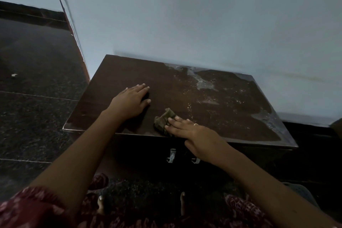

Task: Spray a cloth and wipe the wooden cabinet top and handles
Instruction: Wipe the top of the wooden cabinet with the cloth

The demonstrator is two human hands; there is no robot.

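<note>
Head view looked down past two bare forearms to the wooden cabinet top (129,72), the landmark for all that follows. Just below its front edge, two metal handles (171,155) hung on the dark cabinet face, seemingly not yet wiped. At the top's near edge the right hand (192,131) lay spread, fingers flat and pressing a crumpled, dull olive cloth (163,120) against the wood, a hold that likely gave broad pressure for wiping rather than a grip. A little farther in and toward the top's left side, the left hand (132,101) rested open, palm down, holding nothing, probably as a brace. Beyond the cloth, toward the back right of the top, the dark brown surface looked mottled with pale streaks and specks, whether spray or grime I could not tell
</note>
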